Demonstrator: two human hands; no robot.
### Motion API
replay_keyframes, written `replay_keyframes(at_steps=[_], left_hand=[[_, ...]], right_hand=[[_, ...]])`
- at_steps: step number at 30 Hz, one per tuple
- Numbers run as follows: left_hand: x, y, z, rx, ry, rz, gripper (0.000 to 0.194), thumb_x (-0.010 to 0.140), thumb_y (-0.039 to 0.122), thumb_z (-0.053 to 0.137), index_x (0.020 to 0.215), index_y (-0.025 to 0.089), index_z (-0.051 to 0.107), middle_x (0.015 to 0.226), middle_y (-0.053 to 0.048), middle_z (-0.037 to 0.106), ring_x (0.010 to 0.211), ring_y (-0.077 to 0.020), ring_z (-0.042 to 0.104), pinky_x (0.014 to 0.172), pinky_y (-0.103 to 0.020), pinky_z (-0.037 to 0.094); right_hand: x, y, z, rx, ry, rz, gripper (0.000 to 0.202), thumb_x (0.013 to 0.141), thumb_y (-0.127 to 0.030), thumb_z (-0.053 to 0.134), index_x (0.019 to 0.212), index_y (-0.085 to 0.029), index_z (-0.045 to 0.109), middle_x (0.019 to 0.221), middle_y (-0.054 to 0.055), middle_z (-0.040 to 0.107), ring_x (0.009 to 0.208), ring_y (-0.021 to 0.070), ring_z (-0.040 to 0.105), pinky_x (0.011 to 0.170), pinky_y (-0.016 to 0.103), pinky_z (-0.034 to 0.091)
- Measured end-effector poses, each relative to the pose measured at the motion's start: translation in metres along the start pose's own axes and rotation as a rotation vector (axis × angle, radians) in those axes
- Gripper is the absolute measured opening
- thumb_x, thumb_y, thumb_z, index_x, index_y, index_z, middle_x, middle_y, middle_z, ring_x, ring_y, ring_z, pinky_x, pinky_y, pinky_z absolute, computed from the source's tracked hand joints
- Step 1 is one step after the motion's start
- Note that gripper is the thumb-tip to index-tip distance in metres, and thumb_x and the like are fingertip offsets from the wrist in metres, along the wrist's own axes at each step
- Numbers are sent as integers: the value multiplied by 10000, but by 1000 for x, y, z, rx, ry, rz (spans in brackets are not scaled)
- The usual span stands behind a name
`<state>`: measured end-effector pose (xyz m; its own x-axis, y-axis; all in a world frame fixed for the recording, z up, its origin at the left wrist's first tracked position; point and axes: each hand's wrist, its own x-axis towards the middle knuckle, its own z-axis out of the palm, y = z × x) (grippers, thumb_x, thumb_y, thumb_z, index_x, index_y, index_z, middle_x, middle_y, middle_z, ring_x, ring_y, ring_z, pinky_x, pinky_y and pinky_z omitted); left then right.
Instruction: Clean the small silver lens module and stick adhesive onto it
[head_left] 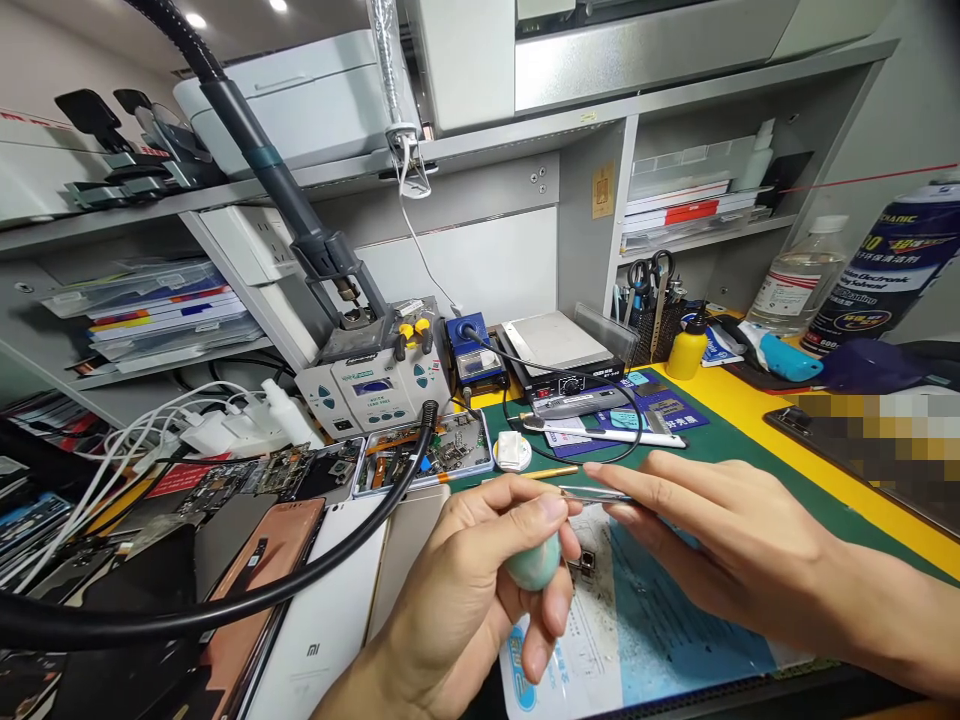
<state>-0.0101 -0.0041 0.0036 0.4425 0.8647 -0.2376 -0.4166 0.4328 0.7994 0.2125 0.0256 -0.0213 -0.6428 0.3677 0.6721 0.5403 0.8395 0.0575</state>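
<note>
My left hand (487, 570) is closed, its curled fingers cradling a rounded pale teal ball (534, 562). Its thumb and forefinger pinch together at the tip of a pair of slim metal tweezers (596, 493); whatever small part may be there is too small to make out. My right hand (720, 530) comes in from the right, fingers straight and pressed together around the tweezers, which point left. Beneath both hands lies a blue and white printed work mat (660, 630). A small dark square component (587, 562) rests on it, just right of my left fingers.
Phone shells (300, 590) and circuit boards cover the left side. A thick black hose (300, 590) curves across them from the rework station (371, 385). Behind the hands are a parts tray (457, 440), a white brush (637, 436) and a heating plate (559, 345). A yellow bottle (686, 350) stands right.
</note>
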Motion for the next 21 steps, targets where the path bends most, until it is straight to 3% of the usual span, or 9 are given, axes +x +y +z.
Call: replay_keyframes(at_steps=[6, 13, 21], left_hand=[[0, 1, 3, -37, -17, -1, 174, 923, 238, 593, 866, 103, 687, 609, -23, 612, 320, -53, 472, 269, -127, 402], [-1, 0, 0, -67, -105, -50, 256, 975, 344, 490, 867, 148, 614, 500, -4, 558, 261, -51, 405, 259, -121, 353], [-4, -2, 1, 13, -57, -9, 255, 970, 349, 505, 851, 145, 600, 498, 15, 534, 265, -34, 352, 260, -113, 304]], right_hand=[[-1, -1, 0, -18, 11, 1, 320, 976, -148, 525, 1294, -123, 540, 753, 18, 562, 565, 140, 465, 496, 286, 322], [-1, 1, 2, -10, 9, -6, 329, 974, -151, 539, 1300, -111, 543, 740, 5, 517, 564, 134, 436, 496, 290, 297], [-1, 0, 2, 6, 9, -14, 340, 968, -133, 548, 1306, -102, 552, 739, 8, 529, 577, 133, 442, 499, 287, 305]])
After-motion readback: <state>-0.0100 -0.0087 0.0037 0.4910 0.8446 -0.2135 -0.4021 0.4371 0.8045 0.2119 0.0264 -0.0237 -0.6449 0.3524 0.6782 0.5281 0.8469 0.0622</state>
